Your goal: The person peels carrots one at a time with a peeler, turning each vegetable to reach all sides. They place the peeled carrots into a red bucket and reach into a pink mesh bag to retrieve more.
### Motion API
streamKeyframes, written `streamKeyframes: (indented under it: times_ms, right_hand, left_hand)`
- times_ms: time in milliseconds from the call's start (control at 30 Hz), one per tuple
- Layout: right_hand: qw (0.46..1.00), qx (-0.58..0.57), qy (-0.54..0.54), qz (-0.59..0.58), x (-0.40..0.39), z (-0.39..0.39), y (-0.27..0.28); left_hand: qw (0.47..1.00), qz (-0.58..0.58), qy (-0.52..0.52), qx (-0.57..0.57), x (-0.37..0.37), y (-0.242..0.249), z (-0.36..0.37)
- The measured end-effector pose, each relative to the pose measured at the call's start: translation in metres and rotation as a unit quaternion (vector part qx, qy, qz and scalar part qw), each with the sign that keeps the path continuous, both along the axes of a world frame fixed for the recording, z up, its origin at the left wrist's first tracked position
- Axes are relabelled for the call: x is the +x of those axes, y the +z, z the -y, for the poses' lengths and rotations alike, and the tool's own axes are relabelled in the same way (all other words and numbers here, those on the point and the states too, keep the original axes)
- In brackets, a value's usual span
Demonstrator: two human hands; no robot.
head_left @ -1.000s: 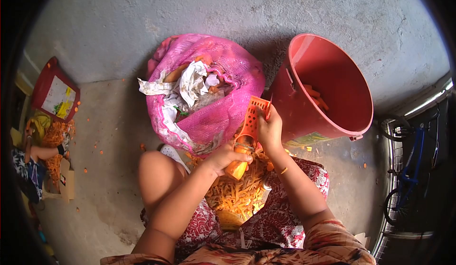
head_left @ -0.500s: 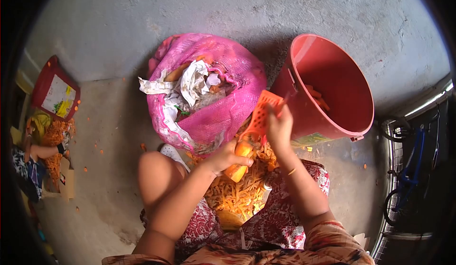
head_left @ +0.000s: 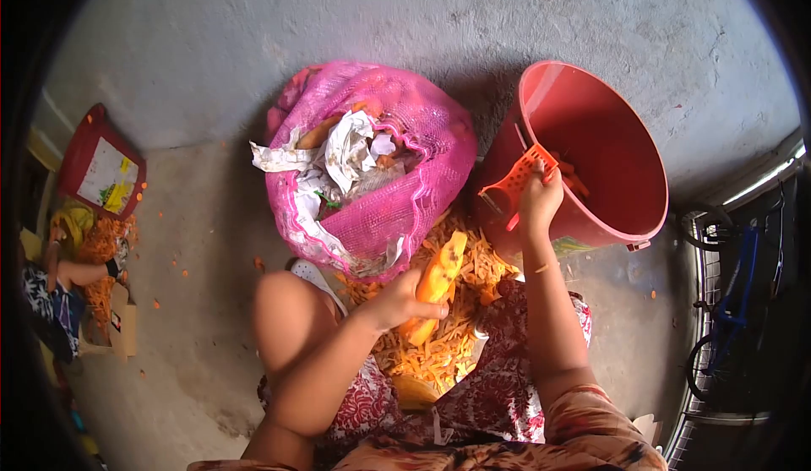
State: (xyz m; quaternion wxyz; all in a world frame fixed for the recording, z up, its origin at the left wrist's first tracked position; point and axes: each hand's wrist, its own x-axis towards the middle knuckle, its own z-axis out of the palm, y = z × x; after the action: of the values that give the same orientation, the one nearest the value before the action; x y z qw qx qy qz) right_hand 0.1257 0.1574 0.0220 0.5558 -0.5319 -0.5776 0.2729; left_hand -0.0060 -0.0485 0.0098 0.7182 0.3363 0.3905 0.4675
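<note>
A: Left hand (head_left: 404, 300), centre frame. State?

B: Fingers curled around the lower end of a carrot (head_left: 437, 283). Carrot tilted, tip pointing up and right, above a heap of orange peelings (head_left: 439, 348) in the person's lap.

A: Right hand (head_left: 537, 201)?

B: Right of centre, raised to the near rim of the red bucket (head_left: 629, 175). Fingers pinching an orange peeler (head_left: 521, 177); its perforated head lies over the bucket's edge. Peeler and carrot well apart.

A: Bucket contents?

B: A few orange pieces deep inside, too small to tell more. Bucket tips toward the camera, upper right of frame.

A: Left of the bucket?

B: Pink mesh sack (head_left: 372, 167), upper centre, mouth open, crumpled paper (head_left: 351, 146) and a carrot or two showing at the top. Sack sits just beside the bucket, peelings spread at its foot.

A: Ground?

B: Grey concrete floor (head_left: 194, 192), scattered orange bits.

A: Margins?

B: Far left, another person's arm (head_left: 76, 270) by more peelings and a red tray (head_left: 103, 167). Far right edge, a blue bicycle (head_left: 726, 302).
</note>
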Motion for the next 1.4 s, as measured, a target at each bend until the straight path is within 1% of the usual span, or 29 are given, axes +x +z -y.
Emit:
streamKeyframes:
  times_ms: [33,100,133,167,233,300,333,367,433,500,533,567,633,667,700,767,833,867,900,967,1000,1100,1167,1233,1267,1300,1333,1367,1400]
  right_hand:
    - [1.0,-0.008,0.02,0.006,-0.001,0.008,0.013]
    - [0.998,0.012,0.067,-0.015,-0.01,0.025,0.017]
    - [0.992,-0.048,0.103,-0.063,-0.012,0.029,0.012]
    - [0.987,-0.064,0.124,-0.075,-0.016,0.037,0.01]
    - [0.982,-0.064,0.177,-0.032,-0.023,0.057,0.013]
    - [0.975,-0.038,0.214,-0.034,-0.031,0.074,0.015]
    - [0.975,-0.05,0.217,0.004,-0.033,0.08,0.015]
    - [0.973,-0.068,0.219,0.001,-0.035,0.085,0.015]
    - [0.975,-0.038,0.206,0.077,-0.033,0.084,0.015]
    - [0.977,0.083,0.167,0.101,-0.026,0.063,-0.006]
    - [0.982,0.045,0.086,0.162,-0.02,0.048,-0.004]
    - [0.996,0.017,0.035,0.081,-0.017,0.029,-0.005]
    - [0.999,-0.039,0.015,0.02,-0.006,0.014,0.009]
    - [0.998,-0.047,0.04,-0.003,-0.008,0.017,0.01]
    - [0.996,-0.059,0.067,-0.024,-0.009,0.025,0.01]
    - [0.983,-0.104,0.122,-0.088,-0.014,0.039,0.009]
    - [0.975,-0.105,0.161,-0.115,-0.02,0.052,0.013]
    - [0.963,-0.113,0.192,-0.153,-0.024,0.062,0.02]
    - [0.965,-0.087,0.207,-0.137,-0.028,0.069,0.022]
    - [0.968,-0.079,0.227,-0.077,-0.031,0.083,0.02]
    - [0.969,-0.072,0.224,-0.076,-0.032,0.088,0.021]
    - [0.975,-0.053,0.213,0.025,-0.029,0.087,0.018]
    - [0.98,0.109,0.145,0.081,-0.022,0.064,0.002]
    - [0.995,0.025,0.016,0.094,-0.01,0.032,0.003]
    - [0.999,0.021,0.001,0.048,-0.001,0.019,0.003]
    - [1.0,0.017,-0.013,0.002,0.0,0.014,0.01]
    - [1.0,0.02,-0.009,-0.014,0.001,0.018,0.014]
    - [0.999,0.01,0.022,-0.04,0.001,0.023,0.016]
    - [0.996,-0.003,0.054,-0.066,-0.002,0.03,0.016]
  left_hand:
    - [1.0,-0.006,-0.005,-0.013,-0.002,0.001,-0.001]
    - [0.999,-0.015,-0.014,-0.039,-0.004,0.003,-0.006]
    - [0.999,-0.019,-0.014,-0.028,-0.003,0.002,-0.009]
    - [1.0,-0.026,0.001,-0.016,-0.001,0.001,-0.011]
    - [0.999,-0.044,0.031,0.006,0.002,0.001,-0.012]
    - [0.999,-0.034,0.011,-0.017,0.001,-0.002,-0.013]
    - [0.999,-0.029,0.001,-0.028,0.001,-0.003,-0.014]
    - [0.999,-0.048,-0.003,-0.02,0.001,-0.004,-0.015]
    - [0.996,-0.086,-0.013,-0.003,0.002,-0.006,-0.016]
    - [0.997,-0.077,0.011,-0.007,0.004,-0.002,-0.013]
    - [0.997,-0.072,0.023,-0.008,0.005,0.0,-0.011]
    - [0.997,-0.075,0.018,-0.004,0.005,0.002,-0.008]
    - [0.996,-0.083,0.008,0.006,0.003,0.005,-0.005]
    - [0.998,-0.052,0.035,-0.001,0.002,0.005,-0.007]
    - [0.996,-0.047,0.063,-0.037,0.0,0.003,-0.01]
    - [0.996,-0.001,0.09,-0.028,-0.001,0.007,-0.015]
    - [0.994,0.052,0.089,-0.033,0.002,0.012,-0.015]
    - [0.992,0.078,0.088,-0.036,0.003,0.013,-0.016]
    - [0.992,0.089,0.084,-0.036,0.003,0.012,-0.016]
    - [0.99,0.112,0.075,-0.037,0.004,0.01,-0.016]
    - [0.99,0.116,0.074,-0.041,0.004,0.007,-0.016]
    - [0.989,0.123,0.067,-0.047,0.006,-0.001,-0.018]
    - [0.991,0.112,0.061,-0.045,0.005,0.003,-0.016]
    - [0.988,0.149,-0.001,-0.024,0.002,0.006,-0.012]
    - [0.986,0.165,-0.034,-0.011,0.0,0.008,-0.012]
    - [0.989,0.15,-0.007,-0.009,-0.003,0.008,-0.013]
    - [0.99,0.138,0.023,-0.007,-0.003,0.006,-0.014]
    - [0.99,0.128,0.054,-0.007,-0.001,0.003,-0.014]
    - [0.989,0.138,0.052,-0.008,-0.002,0.002,-0.015]
